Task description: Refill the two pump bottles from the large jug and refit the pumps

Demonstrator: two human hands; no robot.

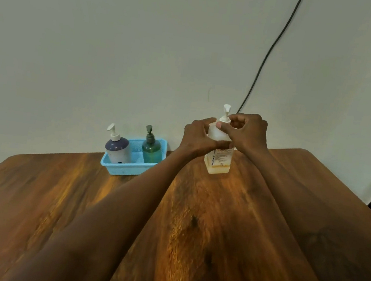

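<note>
The left hand point(197, 137) fingers clamp the clear bottle point(218, 160) on the tabletop point(193, 223); right hand point(248, 131) fingers pinch its pump collar point(225, 120). Nearly empty, probably light, slippery; hold the body.

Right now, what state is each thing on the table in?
Large jug: upright on table, pump on, little amber liquid at bottom.
Left hand: holding jug's shoulder.
Right hand: fingers at pump collar.
White-pump bottle: upright in blue basket, pump fitted.
Green bottle: upright in basket, pump fitted.

Upright jug point(218, 160); two basketed bottles point(118, 149)
</note>
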